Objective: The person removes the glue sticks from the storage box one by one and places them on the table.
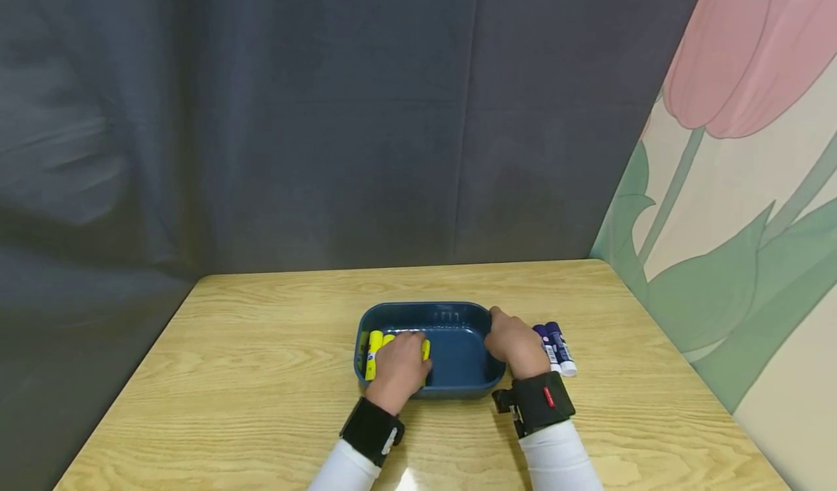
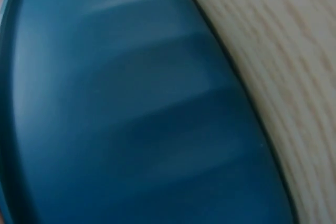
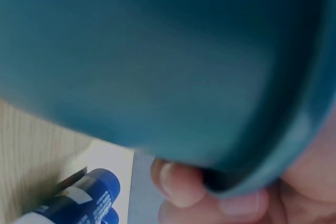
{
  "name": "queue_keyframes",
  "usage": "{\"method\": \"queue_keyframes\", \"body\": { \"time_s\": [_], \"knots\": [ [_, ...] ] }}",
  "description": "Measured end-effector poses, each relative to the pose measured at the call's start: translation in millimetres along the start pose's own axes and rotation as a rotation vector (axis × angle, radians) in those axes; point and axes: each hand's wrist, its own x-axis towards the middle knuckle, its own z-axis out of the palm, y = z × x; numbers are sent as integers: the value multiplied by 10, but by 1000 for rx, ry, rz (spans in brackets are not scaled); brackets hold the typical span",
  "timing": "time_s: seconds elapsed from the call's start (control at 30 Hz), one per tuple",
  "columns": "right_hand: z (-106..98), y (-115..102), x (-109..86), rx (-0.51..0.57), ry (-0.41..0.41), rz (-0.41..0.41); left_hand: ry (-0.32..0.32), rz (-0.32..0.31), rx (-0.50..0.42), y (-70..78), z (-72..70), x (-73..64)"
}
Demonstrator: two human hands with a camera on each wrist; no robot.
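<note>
A dark blue tray (image 1: 451, 389) with rounded corners rests on the wooden table. Inside its left end lie several yellow glue sticks (image 1: 374, 354), partly covered by my left hand (image 1: 400, 364). That hand reaches over the near rim, thumb crossing a yellow glue stick at the right of the row; the other fingertips are hidden. My right hand (image 1: 518, 344) grips the tray's right rim, and its curled fingers (image 3: 186, 184) show under the rim in the right wrist view. Beside it lie glue sticks with dark blue caps (image 1: 561, 347). The left wrist view is filled mostly by the tray's wall (image 2: 131, 103).
The light wooden table (image 1: 261, 346) extends around the tray. A dark grey curtain (image 1: 340, 128) hangs behind the table's far edge. On the right stands a wall (image 1: 739, 222) with a painted tulip.
</note>
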Motion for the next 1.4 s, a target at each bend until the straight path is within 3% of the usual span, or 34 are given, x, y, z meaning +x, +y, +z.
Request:
{"method": "queue_keyframes", "body": {
  "time_s": [0.6,1.13,1.4],
  "knots": [
    [4,-3,15,-2,1,-10,-67,-22,-28,-17,6,48],
    [11,20,21,-16,16,-25,-74,15,-54,-6,-6,43],
    [29,33,22,-7,14,-19,-79,3,-29,-9,12,41]
  ]
}}
